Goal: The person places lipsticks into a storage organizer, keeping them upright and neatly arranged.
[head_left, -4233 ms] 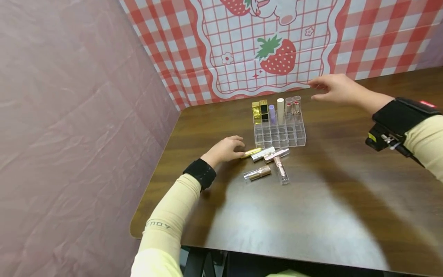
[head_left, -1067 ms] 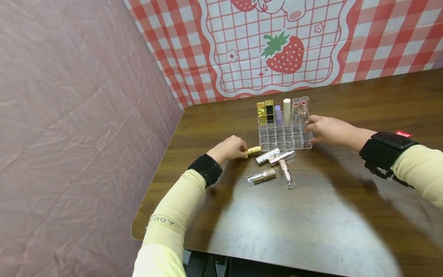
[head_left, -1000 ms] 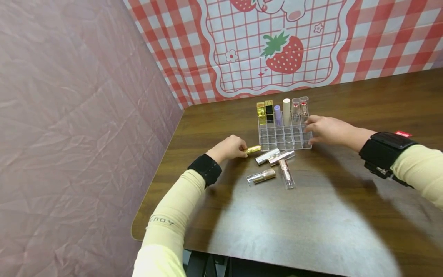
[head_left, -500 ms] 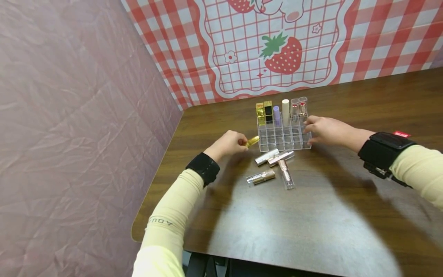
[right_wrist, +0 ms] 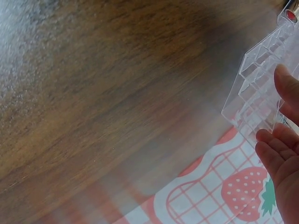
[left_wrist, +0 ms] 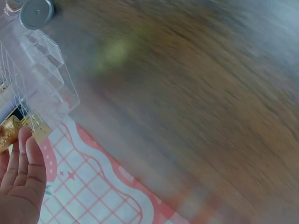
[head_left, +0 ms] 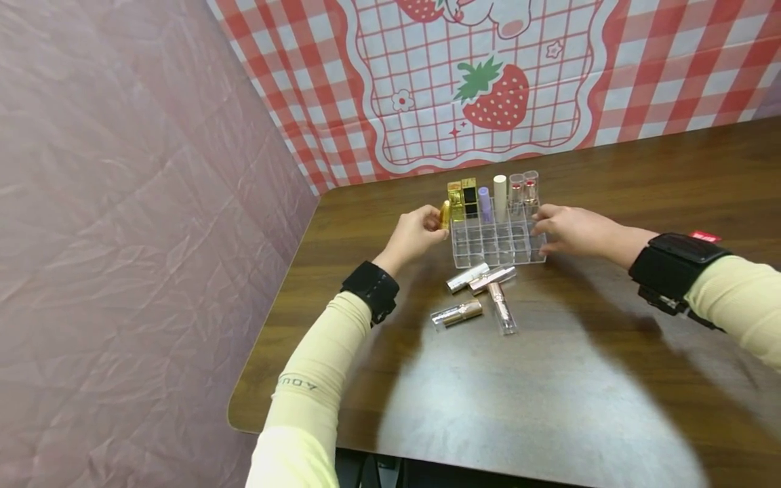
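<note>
A gold lipstick tube (head_left: 445,214) stands nearly upright between the thumb and fingers of my left hand (head_left: 416,234), beside the back left corner of the clear lipstick organizer (head_left: 497,254). In the left wrist view, the gold tube (left_wrist: 10,132) shows at the fingertips. My right hand (head_left: 573,229) grips the organizer's right side, thumb at the front and fingers farther back; the right wrist view shows the thumb and fingers at the clear wall (right_wrist: 238,93). Along the back row stand two gold-and-black lipsticks (head_left: 468,196), a lilac tube (head_left: 485,203), a cream tube (head_left: 500,196) and two clear-capped lipsticks (head_left: 523,190).
Several lipsticks lie before the organizer: a silver one (head_left: 467,278), a pinkish-silver one (head_left: 493,279), a rose-gold one (head_left: 502,310) and a gold one with a clear end (head_left: 456,315). Behind the wooden table (head_left: 537,400) hangs a strawberry-print cloth (head_left: 415,129).
My left hand has picked the gold tube off the table, raised it toward the organizer's back left and turned it upright. My right hand came down onto the organizer and stays there.
</note>
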Demonstrator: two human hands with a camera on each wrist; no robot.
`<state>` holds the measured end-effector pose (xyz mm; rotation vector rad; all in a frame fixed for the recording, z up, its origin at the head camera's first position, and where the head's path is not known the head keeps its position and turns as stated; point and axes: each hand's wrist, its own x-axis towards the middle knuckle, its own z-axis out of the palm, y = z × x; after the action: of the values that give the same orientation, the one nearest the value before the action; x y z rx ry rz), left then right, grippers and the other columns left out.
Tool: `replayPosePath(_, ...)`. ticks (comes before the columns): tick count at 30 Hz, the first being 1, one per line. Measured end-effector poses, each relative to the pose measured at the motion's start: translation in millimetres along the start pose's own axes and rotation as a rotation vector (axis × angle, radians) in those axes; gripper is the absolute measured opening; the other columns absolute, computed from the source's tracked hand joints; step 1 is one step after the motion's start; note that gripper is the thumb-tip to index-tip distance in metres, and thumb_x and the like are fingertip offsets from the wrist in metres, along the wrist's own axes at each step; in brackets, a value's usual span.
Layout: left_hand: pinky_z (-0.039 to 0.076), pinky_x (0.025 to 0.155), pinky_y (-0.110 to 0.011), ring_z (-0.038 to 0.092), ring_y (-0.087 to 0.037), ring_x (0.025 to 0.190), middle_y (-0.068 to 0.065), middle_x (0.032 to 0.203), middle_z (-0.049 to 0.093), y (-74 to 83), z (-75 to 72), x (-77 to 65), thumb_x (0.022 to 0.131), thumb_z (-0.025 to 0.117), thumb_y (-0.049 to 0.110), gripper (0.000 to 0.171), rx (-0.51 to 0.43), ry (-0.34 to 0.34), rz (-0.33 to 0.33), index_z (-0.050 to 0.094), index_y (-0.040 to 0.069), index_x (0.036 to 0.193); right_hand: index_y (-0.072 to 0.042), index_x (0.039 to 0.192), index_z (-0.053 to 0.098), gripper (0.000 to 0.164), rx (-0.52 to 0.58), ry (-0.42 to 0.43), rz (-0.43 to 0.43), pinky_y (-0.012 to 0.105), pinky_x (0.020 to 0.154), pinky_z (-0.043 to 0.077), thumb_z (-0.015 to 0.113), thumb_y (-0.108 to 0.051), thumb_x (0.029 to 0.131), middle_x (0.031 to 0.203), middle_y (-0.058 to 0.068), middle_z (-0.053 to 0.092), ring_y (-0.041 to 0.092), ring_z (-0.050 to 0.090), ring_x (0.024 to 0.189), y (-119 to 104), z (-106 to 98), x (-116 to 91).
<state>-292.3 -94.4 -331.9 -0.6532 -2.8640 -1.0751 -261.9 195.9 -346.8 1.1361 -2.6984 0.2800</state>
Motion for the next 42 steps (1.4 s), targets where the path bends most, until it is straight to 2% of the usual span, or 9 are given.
replayPosePath(5, 0.050, 0.073, -0.020, 0.064, -0.016, 0.090, -0.011, 0.097, 0.067, 4.0, 3.4, 4.8, 0.081, 0.065, 0.011, 0.023, -0.074, 0.045, -0.023, 0.058, 0.003, 0.102, 0.003, 0.089, 0.068, 0.029, 0.004, 0.001, -0.005, 0.041, 0.070, 0.052, 0.080, -0.012, 0.066, 0.097, 0.020, 0.056, 0.031, 0.061, 0.081, -0.9, 0.2, 1.5)
replayPosePath(10, 0.049, 0.074, -0.020, 0.064, -0.014, 0.090, -0.008, 0.097, 0.068, 8.2, 6.4, 11.4, 0.081, 0.066, 0.013, 0.022, -0.078, 0.091, -0.038, 0.060, 0.005, 0.101, 0.003, 0.089, 0.068, 0.029, 0.002, -0.001, 0.006, 0.040, 0.070, 0.052, 0.080, -0.011, 0.066, 0.097, 0.020, 0.056, 0.031, 0.061, 0.081, -0.2, 1.5, 1.5)
replayPosePath(16, 0.047, 0.071, -0.018, 0.064, -0.015, 0.083, -0.008, 0.092, 0.069, 12.2, 11.0, 19.5, 0.080, 0.068, 0.015, 0.022, -0.031, 0.117, -0.022, 0.063, 0.003, 0.099, 0.004, 0.089, 0.068, 0.029, 0.012, 0.000, 0.013, 0.042, 0.072, 0.052, 0.079, -0.011, 0.066, 0.098, 0.022, 0.056, 0.033, 0.061, 0.083, -0.4, 2.2, 1.3)
replayPosePath(32, 0.044, 0.065, -0.019, 0.062, -0.016, 0.078, -0.008, 0.086, 0.069, 13.4, 24.6, 27.0, 0.078, 0.072, 0.018, 0.024, 0.055, 0.177, -0.087, 0.067, 0.002, 0.095, 0.004, 0.089, 0.068, 0.030, 0.009, 0.004, 0.023, 0.042, 0.073, 0.052, 0.080, -0.011, 0.067, 0.099, 0.022, 0.056, 0.034, 0.061, 0.084, -2.0, 1.8, -0.7)
replayPosePath(42, 0.043, 0.063, -0.020, 0.060, -0.016, 0.074, -0.008, 0.082, 0.069, 10.4, 32.2, 27.4, 0.077, 0.074, 0.019, 0.023, 0.088, 0.166, -0.115, 0.069, 0.001, 0.091, 0.004, 0.089, 0.068, 0.028, 0.009, 0.007, 0.031, 0.043, 0.074, 0.051, 0.079, -0.010, 0.067, 0.100, 0.023, 0.056, 0.035, 0.061, 0.086, -1.0, 1.9, -2.3)
